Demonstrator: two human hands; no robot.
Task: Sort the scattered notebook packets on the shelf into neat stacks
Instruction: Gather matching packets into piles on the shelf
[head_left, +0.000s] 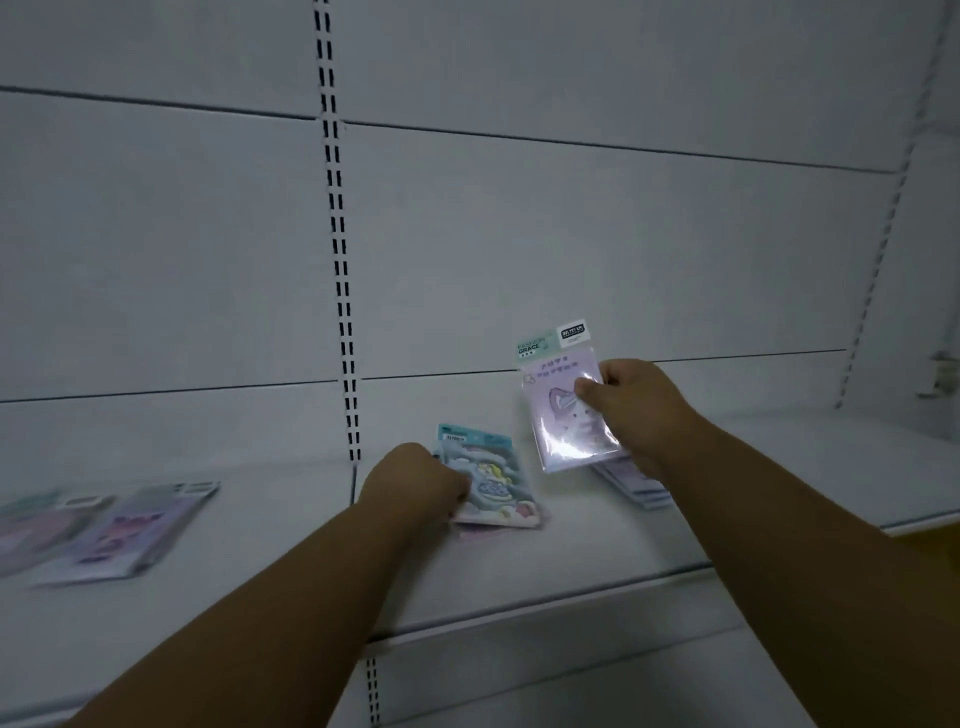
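Both hands on notebook packets at the white shelf (571, 561).

I see my right hand (641, 402) holding a lilac packet (563, 410) lifted clear of the shelf, thumb on its front at the right edge, the other fingers closed behind it; a low purple stack (636, 486) lies just below those fingers. My left hand (415, 480) rests on a blue packet (491, 480) topping a small pile, fingers curled over its left edge, though I cannot tell whether they grip it. More packets (109, 530) lie well apart, left of those fingers, blurred.
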